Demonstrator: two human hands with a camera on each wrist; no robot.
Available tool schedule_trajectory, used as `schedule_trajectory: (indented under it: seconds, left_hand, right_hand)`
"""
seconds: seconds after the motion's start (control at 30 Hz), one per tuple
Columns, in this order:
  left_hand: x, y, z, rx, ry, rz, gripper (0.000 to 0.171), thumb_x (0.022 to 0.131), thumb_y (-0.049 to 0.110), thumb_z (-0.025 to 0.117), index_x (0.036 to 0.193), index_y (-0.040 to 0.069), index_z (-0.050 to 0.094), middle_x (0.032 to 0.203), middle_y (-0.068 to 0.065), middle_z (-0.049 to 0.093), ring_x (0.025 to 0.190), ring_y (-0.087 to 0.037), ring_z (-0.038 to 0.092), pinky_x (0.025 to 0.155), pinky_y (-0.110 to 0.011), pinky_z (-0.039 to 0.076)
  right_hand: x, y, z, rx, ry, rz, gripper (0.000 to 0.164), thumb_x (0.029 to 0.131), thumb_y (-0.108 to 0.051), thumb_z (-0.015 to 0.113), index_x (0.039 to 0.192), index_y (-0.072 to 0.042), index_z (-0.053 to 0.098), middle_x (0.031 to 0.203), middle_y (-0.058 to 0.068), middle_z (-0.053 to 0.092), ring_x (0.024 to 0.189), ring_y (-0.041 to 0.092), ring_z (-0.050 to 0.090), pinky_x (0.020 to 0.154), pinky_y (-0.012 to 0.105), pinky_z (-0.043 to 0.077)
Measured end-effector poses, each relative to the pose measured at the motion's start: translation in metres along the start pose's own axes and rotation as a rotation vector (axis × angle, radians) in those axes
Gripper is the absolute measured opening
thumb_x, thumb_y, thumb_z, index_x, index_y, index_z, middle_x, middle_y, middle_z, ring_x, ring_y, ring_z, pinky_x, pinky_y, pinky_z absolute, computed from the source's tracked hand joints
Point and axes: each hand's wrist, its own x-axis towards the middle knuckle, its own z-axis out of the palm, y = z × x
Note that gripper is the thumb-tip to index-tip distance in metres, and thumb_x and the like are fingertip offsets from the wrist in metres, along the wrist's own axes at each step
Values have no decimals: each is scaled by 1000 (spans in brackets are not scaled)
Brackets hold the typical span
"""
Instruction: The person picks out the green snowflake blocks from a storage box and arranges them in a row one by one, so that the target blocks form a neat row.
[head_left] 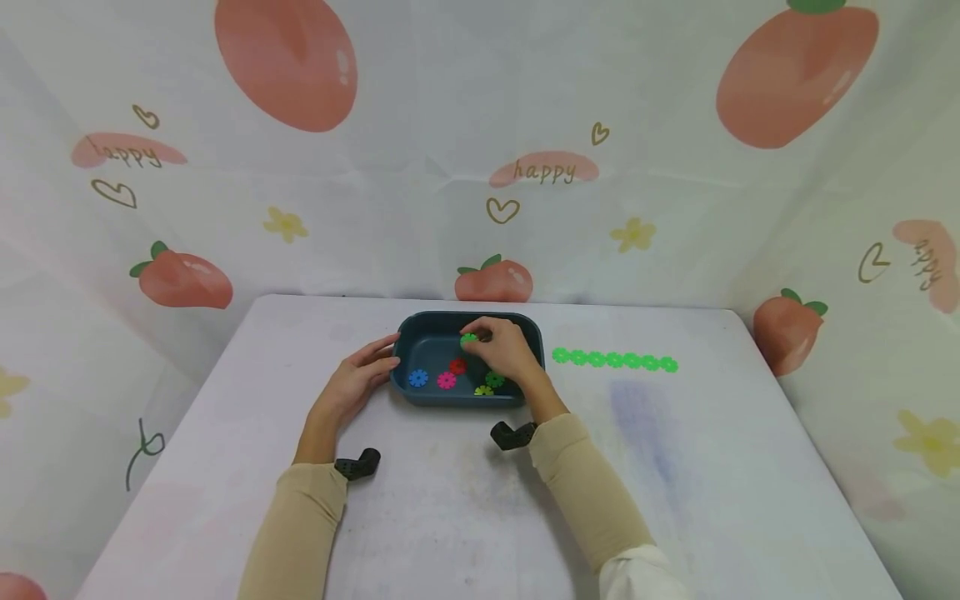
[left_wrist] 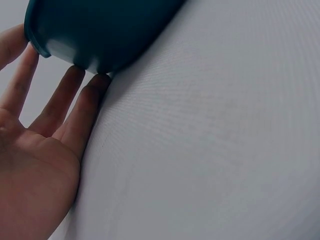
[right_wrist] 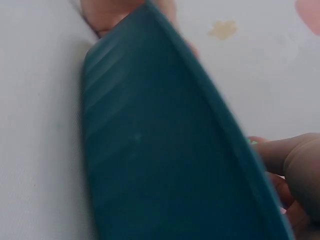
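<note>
A dark teal tray (head_left: 457,401) stands on the table, holding several flower-shaped plastic discs: a blue disc (head_left: 417,378), a pink disc (head_left: 446,381), a red disc (head_left: 457,366), a dark green disc (head_left: 495,379) and a yellow-green disc (head_left: 483,390). Over the tray's right half, my right hand (head_left: 510,346) pinches a bright green disc (head_left: 468,339) between thumb and fingers. My left hand (head_left: 351,387) touches the tray's left end with extended fingers. In the left wrist view, those fingertips rest against the tray's outer wall (left_wrist: 100,35). The tray's wall (right_wrist: 150,125) mostly hides my right fingers in the right wrist view.
Right of the tray, several bright green discs form a straight row (head_left: 615,360) on the white table (head_left: 450,517). A printed cloth backdrop (head_left: 390,225) rises behind the table and along its sides. Black devices sit at both wrists.
</note>
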Motion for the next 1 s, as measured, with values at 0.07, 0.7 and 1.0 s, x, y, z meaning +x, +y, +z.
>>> schedule_trajectory:
  seconds: [0.07,0.7,1.0]
  left_hand:
    - [0,0,1,1,-4,2,60,101,23,66,156,16,43,160,-14,40,124,-4,56,96,-10,50]
    - [0,-1,0,-26,-16,14,60,102,21,64,157,14,42,159,-15,37,121,-1,56,97,-10,50]
    - [-1,-1,-1,-30,-12,19,60,102,21,65,156,14,42,160,-15,38,122,-3,56,97,-11,51]
  right_hand:
    - [-3,-1,-2,26,23,3,21,95,-22,74,115,-17,75,107,4,75,100,20,69,82,35,58]
    - [-23,-11,-23,438,154,64,24,96,-19,70,119,-11,72,96,4,68,99,42,69,81,47,60]
    - [-32,-1,-38,543,142,110,26,97,-14,70,121,-5,69,93,-2,66,98,35,70,80,25,60]
